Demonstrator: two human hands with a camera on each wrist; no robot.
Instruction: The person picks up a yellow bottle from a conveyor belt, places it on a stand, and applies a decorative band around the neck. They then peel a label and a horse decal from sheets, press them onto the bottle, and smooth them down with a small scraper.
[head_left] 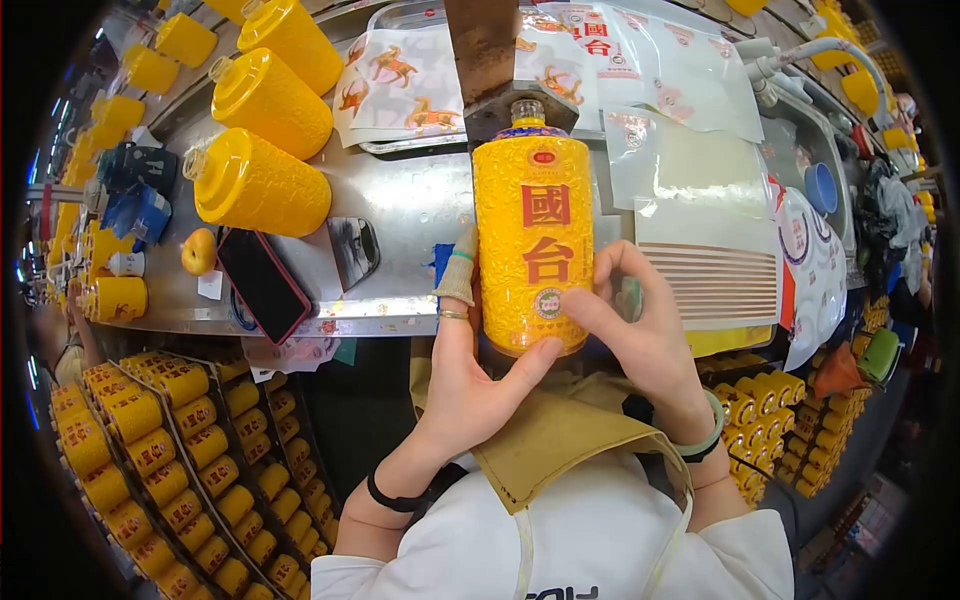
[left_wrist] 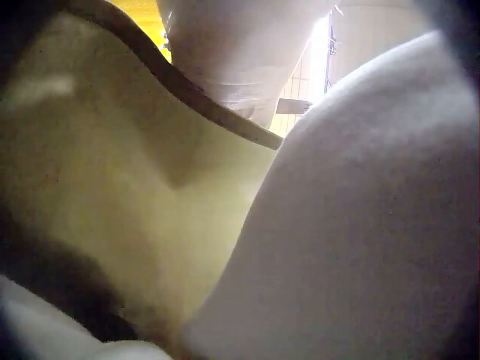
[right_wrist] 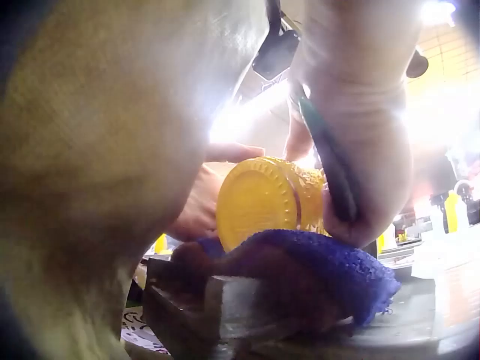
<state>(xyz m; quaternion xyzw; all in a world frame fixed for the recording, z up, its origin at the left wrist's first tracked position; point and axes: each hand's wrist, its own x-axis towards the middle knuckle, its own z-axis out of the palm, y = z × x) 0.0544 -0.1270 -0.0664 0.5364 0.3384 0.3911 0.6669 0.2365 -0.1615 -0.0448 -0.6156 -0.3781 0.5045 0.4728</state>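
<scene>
A yellow bottle (head_left: pixel 533 230) with red characters and a clear neck lies in front of the person, its neck pointing away. The left hand (head_left: pixel 468 385) holds its left side, thumb on the lower front; finger covers and a ring show on that hand. On the right, the right hand (head_left: pixel 645 335) grips the bottle, its thumb by a small round green-edged label (head_left: pixel 548 303). In the right wrist view the bottle's round base (right_wrist: pixel 259 204) faces the camera above a blue cloth (right_wrist: pixel 300 274). Apron and sleeve fill most of the left wrist view.
Several yellow bottles (head_left: pixel 262 185) stand at the left of the metal table (head_left: pixel 400 200), near a phone (head_left: pixel 265 285) and a yellow-red fruit (head_left: pixel 198 251). Printed sheets (head_left: pixel 690 180) lie at the right, a metal post (head_left: pixel 480 50) rises behind the bottle, and racks of bottles stand below.
</scene>
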